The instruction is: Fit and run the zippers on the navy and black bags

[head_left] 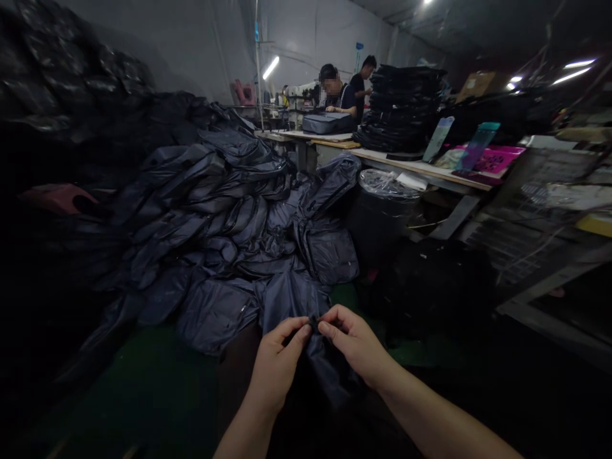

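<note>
My left hand (281, 350) and my right hand (351, 338) meet at the lower middle of the view. Thumb and forefinger of each are pinched together on a small dark piece (313, 323), too dark and small to name. Just behind and below my fingers lies dark blue bag fabric (291, 296); whether the pinched piece belongs to it I cannot tell. A dark blue bag (220, 312) with a small pale mark rests to the left of my hands. Another bag (329, 252) lies a little beyond them.
A large heap of dark blue bags (191, 185) fills the left and centre. To the right stand a lined bin (382, 210) and a long table (430, 167) bearing a dark stack (401, 105), bottles and a pink basket (497, 159). Two people are at the back.
</note>
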Demonstrator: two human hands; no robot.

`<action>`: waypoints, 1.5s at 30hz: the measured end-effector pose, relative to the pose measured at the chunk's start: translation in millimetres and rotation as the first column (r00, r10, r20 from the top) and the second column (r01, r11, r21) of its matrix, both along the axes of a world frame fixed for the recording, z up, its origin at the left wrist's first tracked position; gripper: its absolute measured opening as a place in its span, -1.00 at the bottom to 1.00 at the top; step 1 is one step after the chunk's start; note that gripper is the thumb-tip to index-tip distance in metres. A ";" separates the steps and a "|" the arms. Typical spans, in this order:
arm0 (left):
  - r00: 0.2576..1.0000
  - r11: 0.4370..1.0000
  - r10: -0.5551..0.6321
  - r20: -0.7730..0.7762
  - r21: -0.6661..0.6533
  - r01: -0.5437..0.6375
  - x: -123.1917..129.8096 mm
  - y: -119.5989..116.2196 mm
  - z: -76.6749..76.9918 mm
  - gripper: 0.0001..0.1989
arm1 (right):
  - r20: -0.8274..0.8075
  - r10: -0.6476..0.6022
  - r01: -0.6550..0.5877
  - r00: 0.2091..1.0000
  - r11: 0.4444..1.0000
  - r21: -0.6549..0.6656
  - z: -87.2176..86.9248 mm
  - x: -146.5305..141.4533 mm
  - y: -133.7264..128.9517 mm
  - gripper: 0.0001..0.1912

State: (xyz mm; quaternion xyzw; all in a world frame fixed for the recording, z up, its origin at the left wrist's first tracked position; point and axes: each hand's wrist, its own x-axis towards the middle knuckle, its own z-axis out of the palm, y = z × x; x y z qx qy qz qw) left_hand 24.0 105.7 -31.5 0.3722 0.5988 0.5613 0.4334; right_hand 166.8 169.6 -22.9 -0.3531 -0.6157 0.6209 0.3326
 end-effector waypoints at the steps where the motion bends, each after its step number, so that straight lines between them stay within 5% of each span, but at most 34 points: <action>1: 1.000 1.000 0.000 -0.001 0.001 0.000 -0.1 0.1 -0.1 -0.74 | -0.012 -0.001 0.001 1.000 1.000 -0.022 -0.1 0.1 -0.3 -0.74; 8: 0.997 1.000 -0.029 0.065 0.001 0.029 2.6 0.8 2.8 -0.76 | -0.109 -0.031 0.010 0.994 0.982 -0.186 -2.1 -0.3 -0.8 -0.70; 13: 0.981 0.999 -0.018 0.193 -0.029 0.024 5.0 1.4 3.6 -0.74 | -0.115 -0.174 0.149 0.978 0.968 -0.200 -1.2 2.3 2.4 -0.67; 20: 0.997 0.999 0.022 0.068 0.033 -0.024 5.4 0.9 6.1 -0.74 | -0.082 -0.065 0.049 0.995 0.983 -0.175 1.6 9.4 -1.0 -0.71; 26: 0.944 0.981 0.099 -0.314 0.190 -0.040 2.7 -6.0 10.6 -0.87 | -0.030 -0.020 0.018 0.999 0.997 -0.070 0.1 15.8 -1.6 -0.73; 30: 0.880 0.945 0.133 -0.455 0.325 0.025 2.0 -9.2 10.6 -0.92 | 0.057 0.006 -0.014 0.998 0.989 0.150 5.8 23.8 -0.3 -0.76; 36: 0.876 0.958 0.098 -0.472 0.285 0.046 4.8 -8.5 12.1 -0.91 | 0.138 0.016 -0.084 0.990 0.857 0.509 12.4 32.2 5.8 -0.79; 45: 0.904 0.971 -0.029 -0.427 0.204 0.127 4.7 -8.3 16.3 -0.89 | 0.138 0.032 -0.107 0.990 0.810 0.576 12.6 29.1 12.2 -0.78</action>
